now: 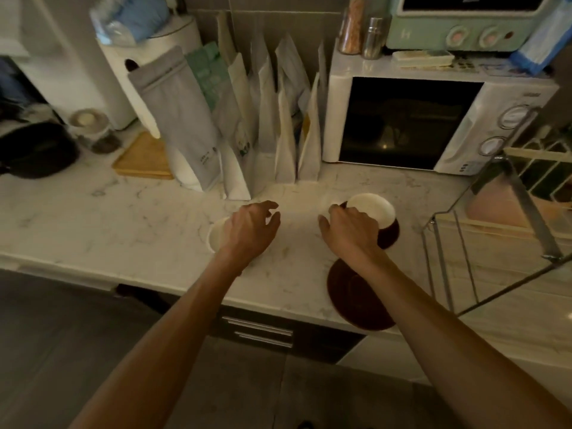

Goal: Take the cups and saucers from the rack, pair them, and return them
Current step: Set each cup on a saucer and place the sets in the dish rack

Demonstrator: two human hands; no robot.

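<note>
A dark brown cup [382, 222] with a white inside stands on the marble counter [123, 218]. My right hand [348, 233] is closed on its left side, at the handle. A dark brown saucer [349, 301] lies near the counter's front edge, under my right forearm. My left hand [250, 230] hovers with its fingers apart over a white cup or saucer [215, 236], which it mostly hides. The metal dish rack [501, 230] stands at the right.
A white microwave [433, 125] sits behind the brown cup. Several paper pouches [278, 128] stand along the back wall. A wooden board [142, 159], a jar [93, 131] and a black pan [34, 150] are at the left. Drawers [260, 329] lie below the counter.
</note>
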